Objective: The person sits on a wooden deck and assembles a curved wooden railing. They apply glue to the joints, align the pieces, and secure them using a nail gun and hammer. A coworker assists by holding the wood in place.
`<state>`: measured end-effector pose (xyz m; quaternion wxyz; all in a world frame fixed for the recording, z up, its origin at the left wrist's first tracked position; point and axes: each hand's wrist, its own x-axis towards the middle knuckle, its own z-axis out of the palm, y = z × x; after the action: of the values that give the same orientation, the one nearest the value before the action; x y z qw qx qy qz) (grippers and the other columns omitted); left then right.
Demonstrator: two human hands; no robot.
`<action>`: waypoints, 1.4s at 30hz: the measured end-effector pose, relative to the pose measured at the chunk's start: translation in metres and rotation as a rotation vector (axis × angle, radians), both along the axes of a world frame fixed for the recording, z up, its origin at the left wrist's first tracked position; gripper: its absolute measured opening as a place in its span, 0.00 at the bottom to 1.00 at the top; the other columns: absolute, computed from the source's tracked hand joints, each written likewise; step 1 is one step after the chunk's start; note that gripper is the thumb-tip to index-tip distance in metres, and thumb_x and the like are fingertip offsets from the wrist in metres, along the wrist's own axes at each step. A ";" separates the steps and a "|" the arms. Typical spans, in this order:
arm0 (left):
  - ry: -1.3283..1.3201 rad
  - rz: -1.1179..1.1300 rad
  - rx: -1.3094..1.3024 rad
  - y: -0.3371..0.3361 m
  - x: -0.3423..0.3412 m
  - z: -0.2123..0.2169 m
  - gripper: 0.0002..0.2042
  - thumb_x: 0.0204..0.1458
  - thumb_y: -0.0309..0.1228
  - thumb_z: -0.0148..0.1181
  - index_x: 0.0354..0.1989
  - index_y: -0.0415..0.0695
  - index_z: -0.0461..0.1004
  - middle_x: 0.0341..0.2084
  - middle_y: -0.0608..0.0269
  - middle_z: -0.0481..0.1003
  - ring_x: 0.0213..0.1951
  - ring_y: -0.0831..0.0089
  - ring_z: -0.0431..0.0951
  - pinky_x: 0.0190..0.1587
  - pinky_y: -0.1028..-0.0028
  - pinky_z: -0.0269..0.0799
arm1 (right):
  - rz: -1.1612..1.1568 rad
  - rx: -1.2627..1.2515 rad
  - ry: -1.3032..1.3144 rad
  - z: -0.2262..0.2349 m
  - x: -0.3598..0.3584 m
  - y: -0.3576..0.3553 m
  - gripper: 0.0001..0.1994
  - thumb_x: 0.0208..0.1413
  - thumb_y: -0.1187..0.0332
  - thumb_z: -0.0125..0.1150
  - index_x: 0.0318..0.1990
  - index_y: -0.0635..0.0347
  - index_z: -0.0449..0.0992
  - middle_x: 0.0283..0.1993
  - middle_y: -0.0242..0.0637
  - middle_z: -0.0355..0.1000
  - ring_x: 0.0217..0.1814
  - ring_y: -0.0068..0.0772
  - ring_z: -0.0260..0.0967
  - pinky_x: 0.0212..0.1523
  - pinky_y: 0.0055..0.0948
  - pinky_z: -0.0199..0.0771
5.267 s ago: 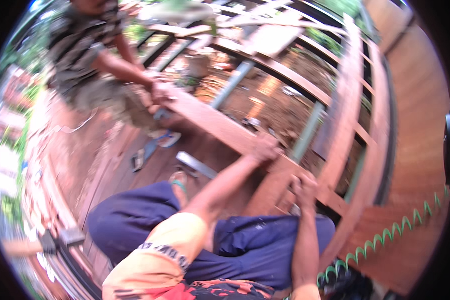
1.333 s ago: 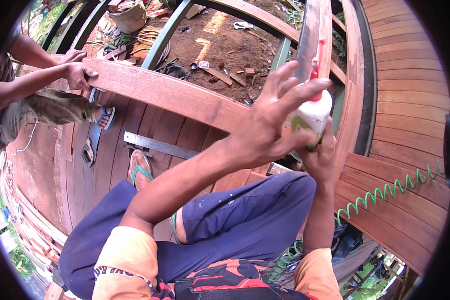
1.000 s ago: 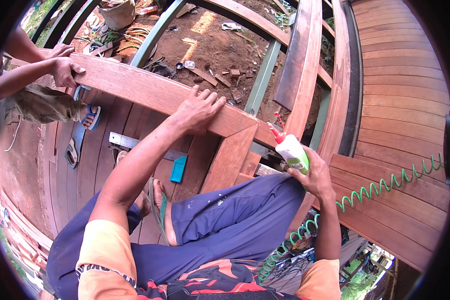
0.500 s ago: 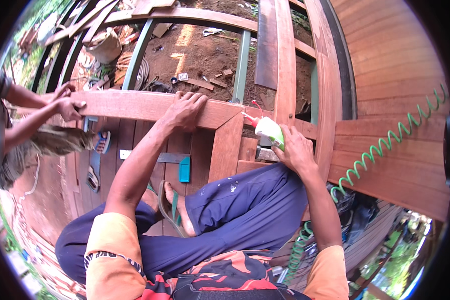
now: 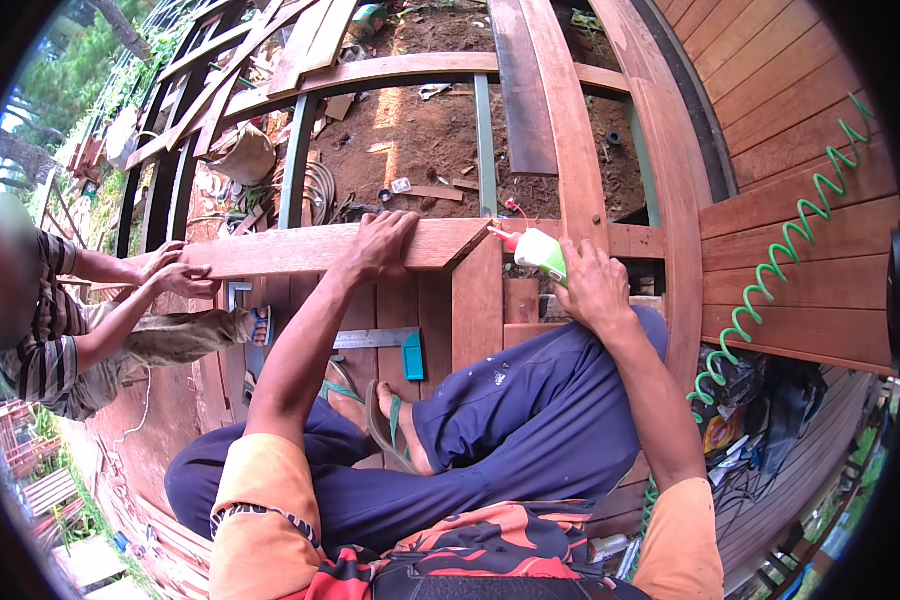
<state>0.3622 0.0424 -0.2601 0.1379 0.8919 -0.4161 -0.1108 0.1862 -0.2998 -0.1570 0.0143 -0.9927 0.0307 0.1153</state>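
My left hand (image 5: 385,245) is wrapped over a reddish wooden board (image 5: 300,250) near its mitred right end. My right hand (image 5: 595,285) grips a white and green glue bottle (image 5: 540,253), tilted so its red nozzle points left. The nozzle tip is at the far corner of the board's angled end; whether it touches cannot be seen. Just under that end lies a shorter wooden piece (image 5: 478,300) running toward me, with a dark gap along the slanted joint. A co-worker's hands (image 5: 175,270) hold the board's left end.
A try square with a teal handle (image 5: 412,356) lies on the deck before my feet. A green coiled hose (image 5: 770,265) hangs at the right. Green metal joists (image 5: 485,140) and loose planks (image 5: 310,45) span the dirt ahead. Cables and tools (image 5: 740,440) lie at the lower right.
The board's mitred end has risen off the shorter piece, and a dark gap now shows at the joint. Both hands keep their holds. The whole view has shifted, showing more of the co-worker.
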 end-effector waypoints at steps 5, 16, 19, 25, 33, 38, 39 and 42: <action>0.012 0.003 0.006 0.001 -0.001 0.001 0.54 0.22 0.36 0.85 0.67 0.46 0.64 0.58 0.58 0.74 0.61 0.58 0.73 0.59 0.54 0.63 | 0.037 -0.049 0.031 0.003 0.009 0.007 0.34 0.51 0.57 0.75 0.63 0.58 0.68 0.52 0.49 0.73 0.55 0.53 0.77 0.50 0.50 0.79; -0.035 0.024 -0.039 -0.003 -0.003 -0.010 0.54 0.21 0.37 0.79 0.68 0.44 0.65 0.59 0.57 0.74 0.59 0.59 0.74 0.57 0.54 0.63 | -0.060 -0.032 0.141 0.004 0.013 0.021 0.30 0.56 0.50 0.72 0.54 0.67 0.71 0.48 0.57 0.80 0.51 0.58 0.81 0.52 0.51 0.81; -0.036 0.020 -0.047 -0.001 -0.002 -0.010 0.52 0.22 0.38 0.81 0.66 0.44 0.66 0.58 0.58 0.75 0.60 0.59 0.74 0.57 0.53 0.64 | -0.089 -0.028 0.187 0.011 0.017 0.030 0.30 0.57 0.50 0.71 0.53 0.68 0.72 0.45 0.59 0.81 0.50 0.60 0.81 0.51 0.52 0.81; -0.076 0.043 -0.060 -0.002 -0.009 -0.004 0.50 0.23 0.39 0.81 0.64 0.43 0.67 0.57 0.58 0.75 0.61 0.58 0.74 0.59 0.51 0.65 | -0.117 -0.042 0.221 0.019 0.021 0.035 0.29 0.58 0.50 0.70 0.52 0.70 0.72 0.43 0.61 0.81 0.50 0.62 0.81 0.51 0.54 0.81; -0.076 0.037 -0.058 -0.003 -0.010 -0.004 0.50 0.24 0.40 0.81 0.64 0.43 0.67 0.58 0.57 0.75 0.62 0.57 0.74 0.62 0.47 0.65 | -0.087 -0.039 0.216 0.017 0.023 0.030 0.33 0.58 0.42 0.67 0.51 0.69 0.72 0.43 0.66 0.79 0.50 0.66 0.79 0.51 0.57 0.80; -0.045 0.040 -0.035 -0.004 -0.010 0.000 0.50 0.23 0.41 0.81 0.64 0.43 0.67 0.58 0.57 0.74 0.62 0.57 0.74 0.61 0.49 0.65 | -0.112 -0.033 0.230 0.021 0.024 0.036 0.32 0.57 0.44 0.69 0.51 0.69 0.75 0.45 0.62 0.80 0.52 0.63 0.80 0.54 0.54 0.80; -0.044 0.042 -0.028 -0.004 -0.010 0.000 0.50 0.24 0.41 0.81 0.65 0.43 0.67 0.58 0.56 0.75 0.62 0.57 0.74 0.60 0.49 0.65 | -0.105 -0.031 0.231 0.020 0.024 0.036 0.33 0.56 0.43 0.69 0.51 0.69 0.75 0.45 0.62 0.80 0.52 0.62 0.80 0.54 0.54 0.80; -0.043 0.046 -0.009 -0.006 -0.010 0.002 0.50 0.24 0.41 0.80 0.65 0.42 0.67 0.58 0.56 0.75 0.62 0.58 0.74 0.60 0.50 0.65 | -0.095 -0.030 0.220 0.017 0.022 0.036 0.34 0.56 0.41 0.68 0.51 0.69 0.75 0.45 0.62 0.81 0.52 0.63 0.80 0.53 0.55 0.80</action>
<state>0.3520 0.0369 -0.2584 0.1353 0.9027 -0.3990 -0.0868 0.2086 -0.2636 -0.1397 0.0012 -0.9717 0.0809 0.2222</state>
